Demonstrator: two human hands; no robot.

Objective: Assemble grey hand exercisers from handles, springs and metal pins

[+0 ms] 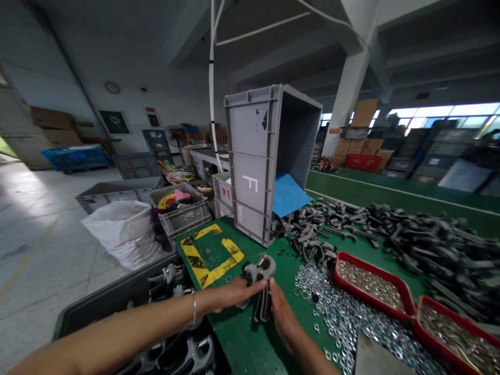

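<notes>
One held tool (pixel 255 271); two red trays (pixel 371 299).

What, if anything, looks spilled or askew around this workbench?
Loose washers lie strewn straight on the green tabletop beside red trays of small metal pieces, looking spilled, though that may be deliberate. The grey plastic crate stands with its opening facing sideways rather than up, and the yellow-and-black tape outline looks ragged.

Metal & plast. mostly, matt + glossy mix.
Held two-handled part (pixel 258 272): smooth grey, metal-look, shiny at top. Washers (pixel 326 291): bright glossy metal. Red tray (pixel 371 300): smooth plast. Grey crate (pixel 250 138): matt ribbed plast. Tabletop (pixel 253 346): smooth, painted-look. Sack (pixel 123 229): crinkled, plast.-look. Bracelet (pixel 194 308): polished metal.
</notes>
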